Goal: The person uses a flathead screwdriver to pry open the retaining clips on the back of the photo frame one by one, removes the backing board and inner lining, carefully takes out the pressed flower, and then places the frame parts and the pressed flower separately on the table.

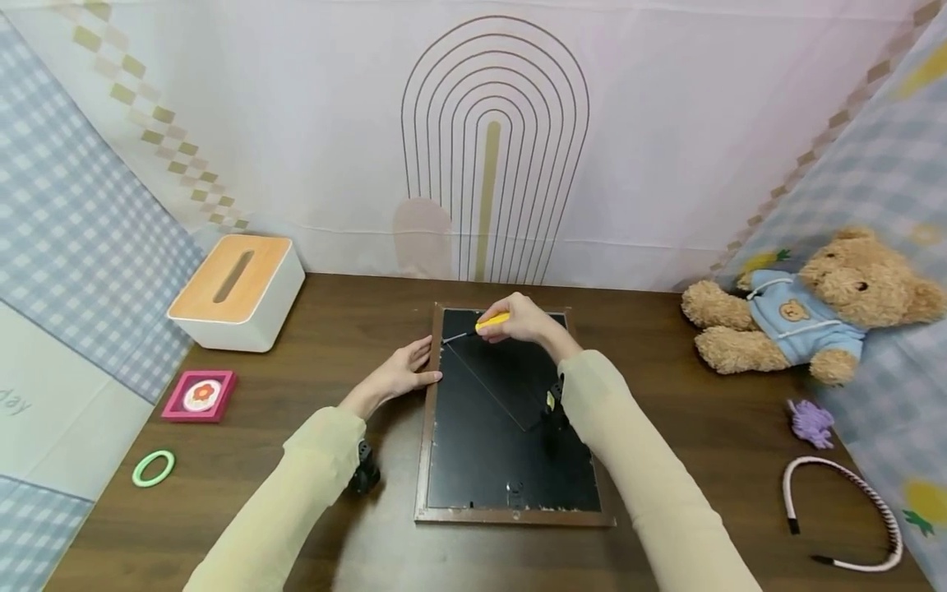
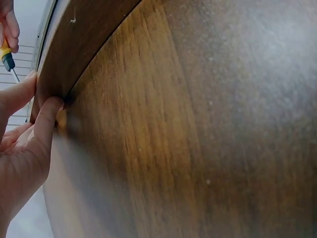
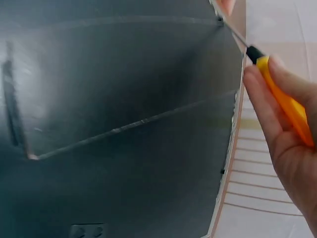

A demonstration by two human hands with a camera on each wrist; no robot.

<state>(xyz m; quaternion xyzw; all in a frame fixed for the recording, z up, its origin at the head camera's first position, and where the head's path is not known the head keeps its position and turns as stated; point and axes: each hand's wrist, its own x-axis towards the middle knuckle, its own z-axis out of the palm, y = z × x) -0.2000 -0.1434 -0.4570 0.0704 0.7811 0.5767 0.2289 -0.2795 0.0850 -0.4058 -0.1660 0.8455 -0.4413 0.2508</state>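
Observation:
A picture frame (image 1: 518, 517) with a brown wooden border lies face down on the table, its black backing board (image 1: 481, 460) upward. My right hand (image 1: 519, 319) grips the yellow handle of a screwdriver (image 3: 282, 99). The screwdriver's thin metal shaft slants down to the backing's upper left corner, and its tip meets the edge there. My left hand (image 1: 399, 370) rests against the frame's left side, fingers extended along it; in the left wrist view its fingertips (image 2: 53, 103) touch the frame's side wall.
A tissue box (image 1: 251, 288) with a wooden lid stands at the back left. Below it lie a pink square box (image 1: 177, 407) and a green ring (image 1: 137, 473). On the right are a teddy bear (image 1: 792, 321), a purple toy (image 1: 812, 423) and a headband (image 1: 880, 501).

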